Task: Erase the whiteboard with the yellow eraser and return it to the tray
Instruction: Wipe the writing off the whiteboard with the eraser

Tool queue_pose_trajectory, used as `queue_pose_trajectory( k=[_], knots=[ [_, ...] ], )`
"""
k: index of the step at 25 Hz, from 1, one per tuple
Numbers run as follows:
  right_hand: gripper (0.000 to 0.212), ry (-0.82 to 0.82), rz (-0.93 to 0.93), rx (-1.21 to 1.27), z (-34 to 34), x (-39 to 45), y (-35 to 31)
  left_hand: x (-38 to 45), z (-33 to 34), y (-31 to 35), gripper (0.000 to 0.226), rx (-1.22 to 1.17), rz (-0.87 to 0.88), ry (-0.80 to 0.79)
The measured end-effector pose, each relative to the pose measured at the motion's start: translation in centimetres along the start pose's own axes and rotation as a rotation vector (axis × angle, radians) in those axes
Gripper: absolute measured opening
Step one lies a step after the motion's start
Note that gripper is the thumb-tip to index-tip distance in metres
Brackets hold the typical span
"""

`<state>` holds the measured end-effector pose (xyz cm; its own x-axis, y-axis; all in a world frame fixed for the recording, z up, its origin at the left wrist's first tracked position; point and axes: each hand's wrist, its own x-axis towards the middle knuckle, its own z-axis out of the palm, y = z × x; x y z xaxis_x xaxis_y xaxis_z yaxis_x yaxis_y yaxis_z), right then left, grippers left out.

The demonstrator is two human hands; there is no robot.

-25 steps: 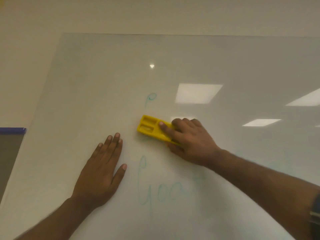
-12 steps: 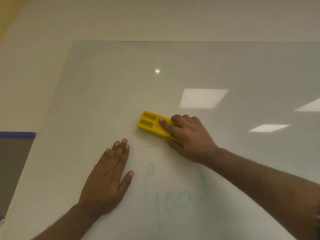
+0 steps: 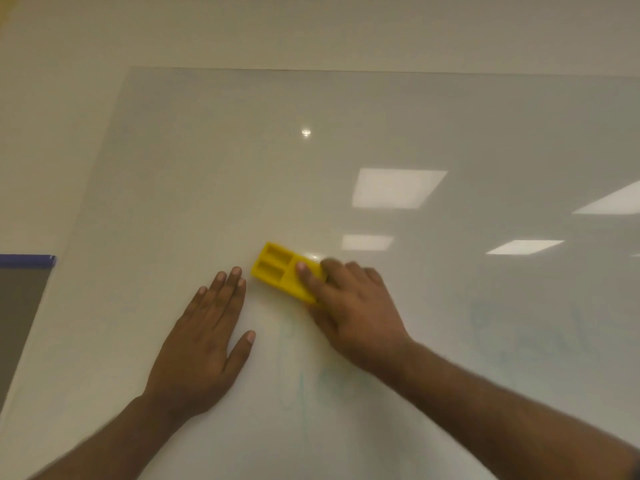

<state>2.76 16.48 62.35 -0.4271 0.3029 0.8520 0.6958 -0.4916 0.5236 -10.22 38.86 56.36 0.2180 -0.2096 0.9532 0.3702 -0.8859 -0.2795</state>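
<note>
Yellow plastic eraser, its upward face moulded with rectangular recesses, lies pressed against the glossy whiteboard near the middle of the view. Right hand: palm down, fingers curled over the eraser's right half and gripping it, index finger extended along its top face; the left half of the eraser remains uncovered. Left hand: open and flat on the board, fingers together, thumb spread to the right, holding nothing; its fingertips lie just beside the eraser's lower left corner without touching it. Faint blue-green marker strokes are visible on the board below the two hands, between the forearms, too blurred to read; further pale traces appear to the right of the right wrist. Bright rectangular ceiling-light reflections sit on the board above and to the right of the eraser. A purple-edged grey panel adjoins the board's left edge.
</note>
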Motion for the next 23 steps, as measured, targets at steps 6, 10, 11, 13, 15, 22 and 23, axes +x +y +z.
queue_pose_trajectory(
  k=[6, 10, 11, 13, 15, 22, 23],
  knots=[
    [0.048, 0.063, 0.119, -0.094, -2.8, -2.4, 6.9, 0.0, 0.1, 0.1, 0.069, 0.007, -0.011, 0.0],
    [0.053, 0.104, 0.381, 0.022, -1.7, 1.9, 5.9, 0.0, 0.1, 0.5, 0.07, 0.005, -0.041, -0.009],
    [0.052, 0.102, 0.308, 0.048, -1.3, 1.7, 4.4, -0.1, 0.1, 0.5, 0.07, 0.001, -0.047, -0.015],
    [0.05, 0.067, 0.088, 0.068, -0.4, -1.1, 1.3, -0.4, 0.0, 0.4, 0.069, -0.007, -0.048, -0.023],
    [0.047, -0.021, -0.102, 0.081, -0.6, -5.2, -0.4, -0.7, 0.1, 0.6, 0.068, -0.014, -0.045, -0.024],
    [0.047, -0.038, -0.075, -0.028, -3.4, -4.7, 5.8, -1.7, 0.3, 1.6, 0.068, -0.036, -0.174, 0.0],
    [0.05, -0.002, 0.063, -0.021, -2.9, -3.6, 5.1, -1.9, 0.4, 1.5, 0.069, -0.034, -0.163, 0.0]
  ],
)
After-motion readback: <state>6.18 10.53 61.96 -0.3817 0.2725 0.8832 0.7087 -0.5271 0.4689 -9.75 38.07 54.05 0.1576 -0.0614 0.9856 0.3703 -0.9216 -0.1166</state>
